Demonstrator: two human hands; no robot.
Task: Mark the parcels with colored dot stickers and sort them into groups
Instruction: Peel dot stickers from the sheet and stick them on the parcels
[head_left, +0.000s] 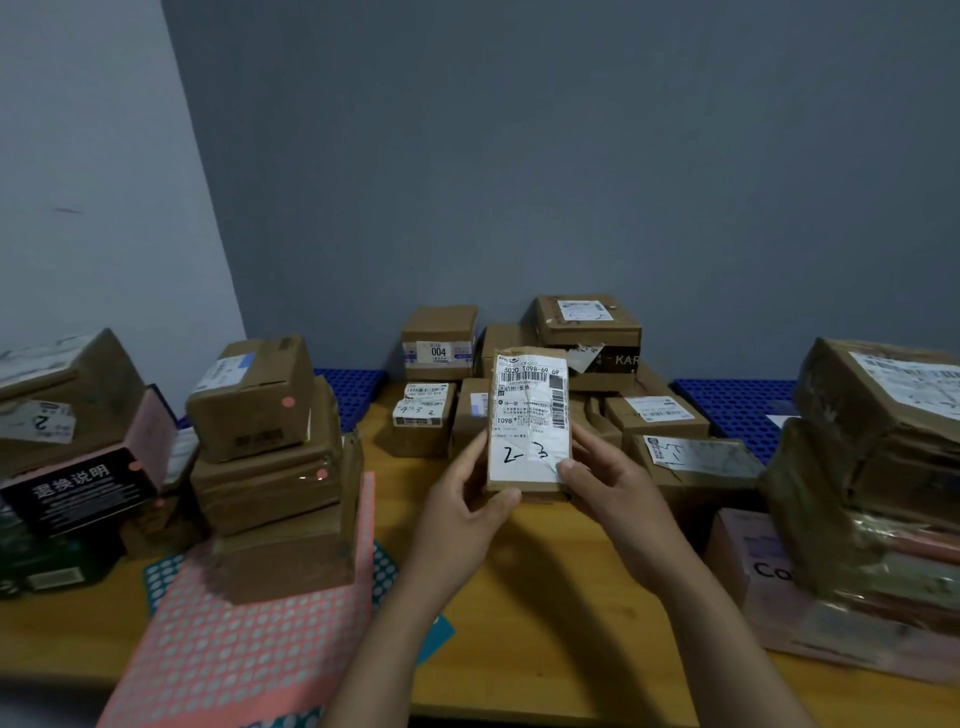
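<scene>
Pink sticker sheet (234, 649) lay nearest; up and right of it the left hand (467, 504) and right hand (608, 488) each curled round a lower corner of the parcel (530, 415), held upright, long axis vertical. That left hand sat nearer the sheet, likelier to fetch a dot.

Orange-brown wooden bench (561, 597) across the lower view. At the bench's far edge, left blue mat (350, 387) and right blue mat (737, 410), both perforated, lying flat. Behind the bench, dark grey-blue wall (519, 156); past the bench's left end, paler wall (93, 182).
</scene>
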